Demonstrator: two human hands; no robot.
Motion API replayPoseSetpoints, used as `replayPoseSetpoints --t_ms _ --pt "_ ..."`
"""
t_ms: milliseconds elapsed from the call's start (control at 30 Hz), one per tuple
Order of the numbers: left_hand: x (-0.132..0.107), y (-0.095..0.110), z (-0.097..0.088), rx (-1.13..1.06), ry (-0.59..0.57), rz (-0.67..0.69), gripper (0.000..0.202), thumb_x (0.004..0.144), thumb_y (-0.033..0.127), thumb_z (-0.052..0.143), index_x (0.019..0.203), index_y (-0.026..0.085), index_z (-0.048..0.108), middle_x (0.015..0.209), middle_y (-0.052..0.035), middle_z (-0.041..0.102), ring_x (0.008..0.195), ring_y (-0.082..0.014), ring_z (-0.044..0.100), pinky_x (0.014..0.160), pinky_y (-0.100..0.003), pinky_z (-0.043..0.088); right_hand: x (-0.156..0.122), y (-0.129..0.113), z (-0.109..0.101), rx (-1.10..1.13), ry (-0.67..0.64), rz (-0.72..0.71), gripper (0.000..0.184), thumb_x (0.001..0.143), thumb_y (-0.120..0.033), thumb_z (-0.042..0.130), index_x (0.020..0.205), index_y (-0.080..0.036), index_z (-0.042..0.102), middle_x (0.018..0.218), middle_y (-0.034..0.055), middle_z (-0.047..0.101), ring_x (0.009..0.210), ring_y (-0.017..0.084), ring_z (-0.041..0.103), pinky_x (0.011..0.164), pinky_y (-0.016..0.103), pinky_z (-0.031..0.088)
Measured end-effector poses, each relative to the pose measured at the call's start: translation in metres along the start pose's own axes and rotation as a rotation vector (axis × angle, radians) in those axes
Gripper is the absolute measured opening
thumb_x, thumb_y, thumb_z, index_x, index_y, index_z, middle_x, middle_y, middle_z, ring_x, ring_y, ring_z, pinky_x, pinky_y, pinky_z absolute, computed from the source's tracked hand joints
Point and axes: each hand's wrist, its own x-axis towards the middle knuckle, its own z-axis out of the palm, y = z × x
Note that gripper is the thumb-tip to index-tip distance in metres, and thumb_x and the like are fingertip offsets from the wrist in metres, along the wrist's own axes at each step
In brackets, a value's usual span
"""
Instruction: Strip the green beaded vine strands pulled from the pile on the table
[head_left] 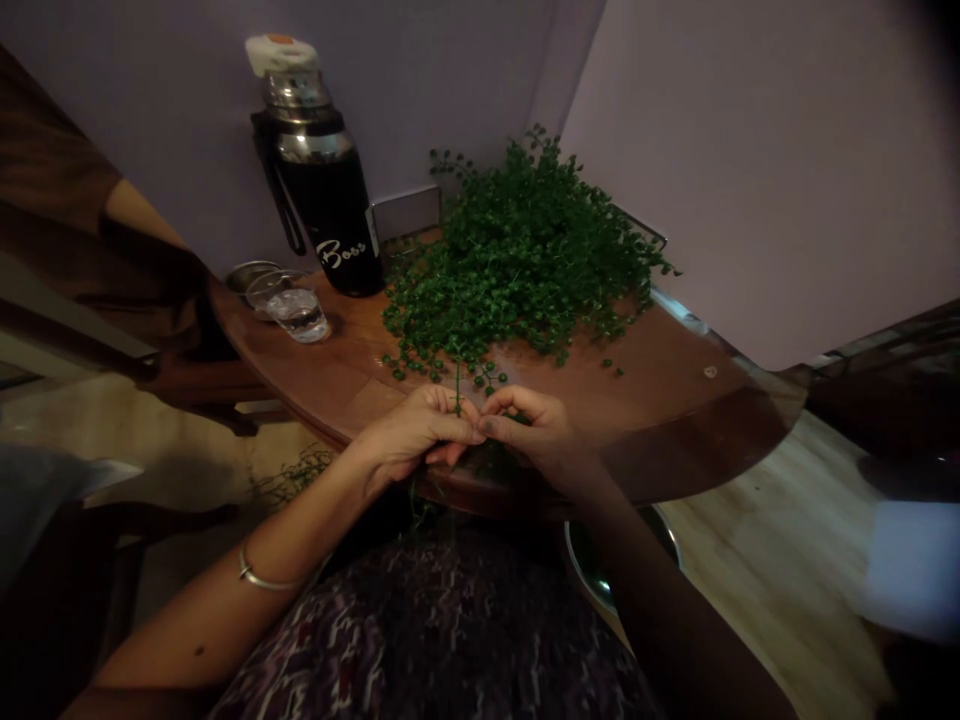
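My left hand (416, 432) and my right hand (536, 428) meet at the near edge of a round wooden table (675, 400). Both are closed in a pinch on one thin green sprig (457, 385) that stands up between the fingertips. Just beyond the hands lies a big heap of small-leaved green stalks (517, 255), spread over the back middle of the table. A few loose leaves lie between the heap and my fingers. A thin bangle (262, 578) sits on my left wrist.
A black and steel flask (319, 170) stands at the table's back left, with a glass of water (298, 312) and small steel cups (251, 275) beside it. A steel bowl (600, 575) shows below the table edge on the right. Walls close in behind.
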Motion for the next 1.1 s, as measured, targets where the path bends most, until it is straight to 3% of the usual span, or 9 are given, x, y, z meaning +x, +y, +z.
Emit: replayPoseSetpoints --t_ms 133,367,600,700,800,933,1100 --pt "0.0 -0.003 0.005 0.013 0.042 -0.009 0.012 0.059 0.017 0.064 0.057 0.012 0.054 0.032 0.006 0.044 0.03 -0.0018 0.028 0.034 -0.017 0.014 -0.001 -0.004 -0.001 -0.203 0.069 -0.192 0.013 0.077 -0.027 0.056 0.071 -0.016 0.059 0.062 -0.0032 0.05 0.059 0.008 0.044 0.055 0.02 0.034" --pt "0.002 -0.003 0.008 0.03 0.079 0.044 0.015 0.056 0.015 0.066 0.064 0.013 0.054 0.034 0.0078 0.045 0.032 -0.0023 0.034 0.038 -0.016 0.022 -0.004 -0.002 -0.003 -0.33 0.055 -0.219 0.016 0.08 -0.029 0.053 0.071 -0.016 0.057 0.065 -0.0026 0.051 0.062 0.009 0.045 0.057 0.021 0.035" --pt "-0.001 -0.004 0.012 0.021 0.078 0.039 0.012 0.061 0.02 0.066 0.067 0.012 0.058 0.033 0.0079 0.042 0.032 -0.0023 0.031 0.039 -0.017 0.022 -0.004 -0.001 0.0 -0.254 0.171 -0.266 0.011 0.076 -0.023 0.055 0.068 -0.016 0.055 0.063 -0.0029 0.052 0.06 0.009 0.046 0.056 0.02 0.035" --pt "-0.003 -0.004 0.017 0.018 0.13 0.095 0.012 0.062 0.021 0.065 0.064 0.012 0.059 0.035 0.0083 0.04 0.033 -0.0019 0.029 0.039 -0.017 0.019 -0.003 0.002 0.005 -0.116 0.27 -0.219 0.01 0.073 -0.022 0.057 0.065 -0.017 0.055 0.058 -0.0039 0.049 0.055 0.008 0.043 0.05 0.02 0.033" --pt "-0.004 -0.001 0.021 0.005 0.184 0.121 0.013 0.062 0.022 0.066 0.062 0.012 0.057 0.037 0.0084 0.039 0.034 -0.0021 0.027 0.037 -0.017 0.016 -0.001 0.007 0.011 0.18 0.333 -0.09 0.012 0.07 -0.025 0.059 0.063 -0.017 0.052 0.052 -0.0058 0.043 0.045 0.006 0.034 0.041 0.019 0.026" --pt "-0.005 0.004 0.024 -0.046 0.187 0.1 0.014 0.059 0.02 0.067 0.061 0.013 0.055 0.039 0.0083 0.041 0.033 -0.0018 0.029 0.036 -0.017 0.015 0.0 0.008 0.02 0.516 0.364 0.047 0.012 0.065 -0.023 0.061 0.063 -0.017 0.05 0.049 -0.0068 0.041 0.04 0.004 0.029 0.037 0.018 0.02" --pt "-0.002 0.005 0.023 -0.082 0.184 0.087 0.014 0.058 0.018 0.068 0.061 0.013 0.055 0.041 0.0079 0.044 0.034 -0.0017 0.031 0.036 -0.016 0.016 -0.002 0.003 0.026 0.701 0.327 0.118 0.016 0.06 -0.023 0.063 0.063 -0.016 0.049 0.045 -0.0081 0.038 0.039 0.003 0.029 0.035 0.015 0.019"
